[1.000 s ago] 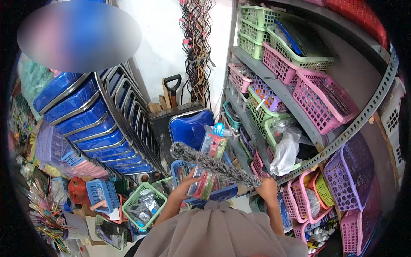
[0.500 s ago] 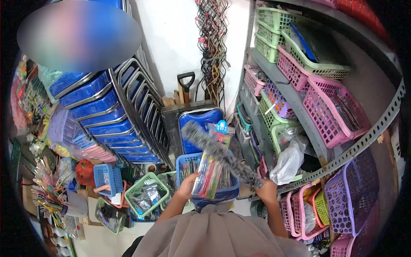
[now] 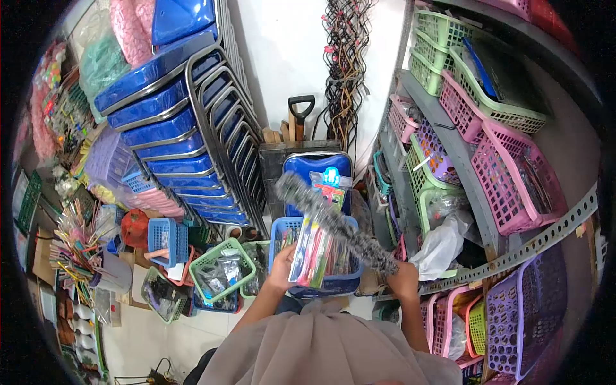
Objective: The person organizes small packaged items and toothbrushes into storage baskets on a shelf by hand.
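Note:
My left hand [image 3: 281, 268] grips the side of a clear packet of colourful stick-shaped items [image 3: 311, 253], held upright over a blue basket. I cannot make out exactly what the sticks are. My right hand [image 3: 404, 280] is closed around the end of a grey fluffy duster [image 3: 333, 221]. The duster slants up to the left, its fluffy head passing across the upper part of the packet. Below both, the blue basket [image 3: 350, 277] contains more colourful packaged items. A packet with a blue top [image 3: 331, 176] shows just behind the duster.
Blue-seated chairs [image 3: 163, 138] are stacked at left. A green basket [image 3: 221, 247] of plastic packets stands on the floor. At right, a metal shelf [image 3: 443, 138] bears pink and green baskets; its perforated edge [image 3: 552, 224] curves close to my right arm. A white plastic bag [image 3: 439, 247] hangs there.
The whole view has shifted, so the surroundings sit further right in the picture. Both hands keep their hold on the packet and the duster, and the packet has tilted slightly.

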`<state>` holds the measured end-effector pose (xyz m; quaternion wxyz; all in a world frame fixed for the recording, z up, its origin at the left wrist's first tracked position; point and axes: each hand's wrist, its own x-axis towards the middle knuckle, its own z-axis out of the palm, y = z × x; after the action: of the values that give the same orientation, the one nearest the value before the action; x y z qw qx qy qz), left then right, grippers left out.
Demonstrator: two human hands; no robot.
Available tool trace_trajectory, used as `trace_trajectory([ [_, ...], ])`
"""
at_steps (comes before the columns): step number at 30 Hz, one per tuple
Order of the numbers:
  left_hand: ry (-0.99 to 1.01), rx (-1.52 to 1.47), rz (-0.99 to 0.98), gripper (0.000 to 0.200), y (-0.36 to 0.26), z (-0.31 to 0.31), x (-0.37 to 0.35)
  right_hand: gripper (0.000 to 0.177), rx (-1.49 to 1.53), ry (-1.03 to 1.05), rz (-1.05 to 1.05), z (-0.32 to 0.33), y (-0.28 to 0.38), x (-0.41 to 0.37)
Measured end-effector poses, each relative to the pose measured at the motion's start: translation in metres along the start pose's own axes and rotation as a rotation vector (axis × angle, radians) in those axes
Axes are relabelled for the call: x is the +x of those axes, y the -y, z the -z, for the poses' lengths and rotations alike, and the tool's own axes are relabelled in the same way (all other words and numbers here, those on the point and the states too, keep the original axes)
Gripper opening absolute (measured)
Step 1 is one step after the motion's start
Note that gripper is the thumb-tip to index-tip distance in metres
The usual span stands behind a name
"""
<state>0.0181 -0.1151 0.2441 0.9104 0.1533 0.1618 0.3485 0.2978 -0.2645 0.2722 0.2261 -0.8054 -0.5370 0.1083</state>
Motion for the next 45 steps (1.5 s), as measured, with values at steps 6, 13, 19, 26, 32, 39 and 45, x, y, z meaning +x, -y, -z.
trace_trajectory([
  [6,-0.035,-0.123,-0.014,0.042,0.0,-0.015,-0.008,0.019,0.019,0.034,0.227,0.0,0.005,0.002],
  [13,0.022,-0.034,-0.018,0.04,-0.008,0.008,-0.013,0.022,0.041,-0.055,0.163,-0.018,0.014,0.006],
  [19,-0.094,-0.034,-0.062,0.036,-0.011,0.006,-0.014,0.022,0.054,-0.127,0.084,-0.018,0.022,0.006],
  [26,0.033,0.066,-0.084,0.035,-0.006,0.026,-0.013,0.021,-0.032,-0.016,0.154,-0.015,0.02,-0.002],
  [32,-0.056,0.04,-0.156,0.033,-0.007,0.015,-0.021,0.023,-0.052,-0.003,0.168,-0.017,0.029,-0.007],
  [39,0.074,0.507,-0.533,0.034,-0.005,0.022,-0.026,0.024,-0.024,0.088,0.274,-0.031,0.028,-0.005],
  [45,-0.066,-0.126,-0.09,0.024,-0.024,0.01,-0.015,0.027,0.063,-0.093,0.138,-0.031,0.031,-0.004],
])
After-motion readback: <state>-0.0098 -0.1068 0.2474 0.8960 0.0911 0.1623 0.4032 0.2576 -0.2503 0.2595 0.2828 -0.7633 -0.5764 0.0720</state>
